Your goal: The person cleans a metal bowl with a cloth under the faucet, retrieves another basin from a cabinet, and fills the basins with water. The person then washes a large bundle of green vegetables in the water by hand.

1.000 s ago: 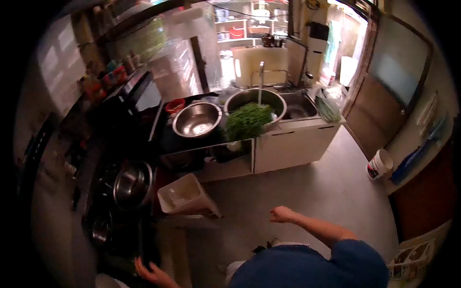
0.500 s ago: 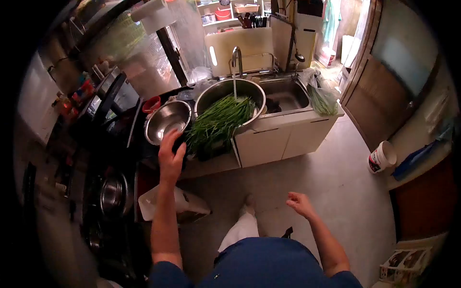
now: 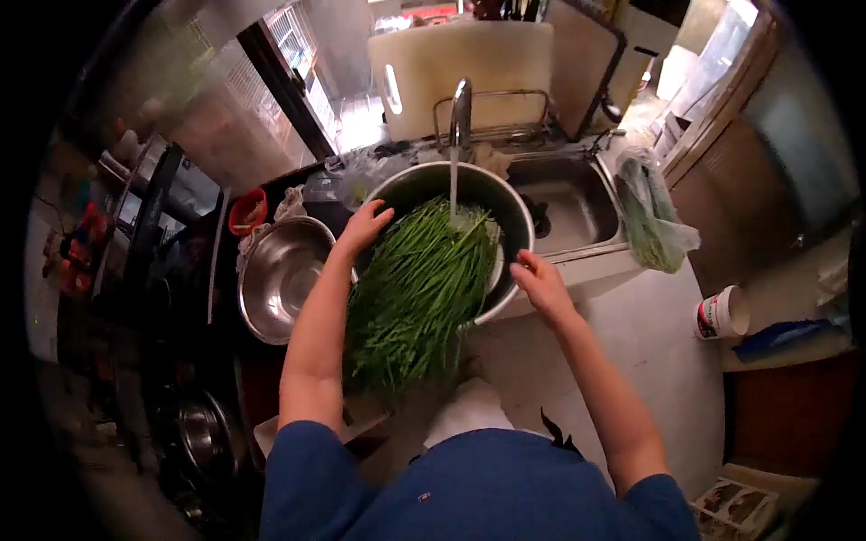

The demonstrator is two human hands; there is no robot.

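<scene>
Long green leafy stalks, resembling garlic chives, fill a large metal basin and hang over its near edge. Water from the faucet runs onto them. At the basin's left side is my left hand, fingers stretched over the rim and the stalks' edge. My right hand is close to the right rim, fingers loosely bent and apart; whether it touches the metal is unclear. Neither hand holds anything that I can see. A smaller steel bowl sits left of the basin.
Right of the basin is a sink, with a plastic bag of greens on the counter beyond. A red container stands behind the steel bowl. On the right, a white bucket is near the wall. A dark pan sits lower left.
My left hand has moved from the smaller bowl to the basin's left rim. My right hand has risen from beside my body to the basin's right rim. The view is closer to the counter.
</scene>
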